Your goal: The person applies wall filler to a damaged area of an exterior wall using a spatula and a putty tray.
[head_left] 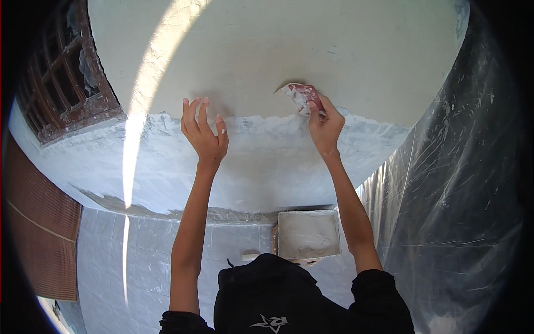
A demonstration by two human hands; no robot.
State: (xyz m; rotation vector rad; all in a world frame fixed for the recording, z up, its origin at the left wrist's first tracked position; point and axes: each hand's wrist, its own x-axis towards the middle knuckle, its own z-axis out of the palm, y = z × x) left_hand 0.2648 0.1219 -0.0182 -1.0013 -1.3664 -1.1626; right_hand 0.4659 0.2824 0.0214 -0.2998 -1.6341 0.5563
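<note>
My right hand (326, 123) grips a red scraper (303, 98) smeared with white filler, its thin blade edge up against the wall (267, 61). Thumb and fingers close round the tool's lower right side. My left hand (204, 132) is raised at about the same height, fingers spread, with nothing in it; a fingertip carries a white smear. Whether its fingertips touch the wall, I cannot tell. Behind both hands, a ragged line divides the greenish-beige upper wall from the whiter coated band (261, 161) below.
On the tiled floor (133, 250) by the wall's foot stands a rectangular tub (307, 234) of pale paste. A small white block (250, 256) lies left of it. Clear plastic sheeting (456, 211) hangs at right. A brown window grille (67, 72) and a brown ribbed mat (41, 228) are left.
</note>
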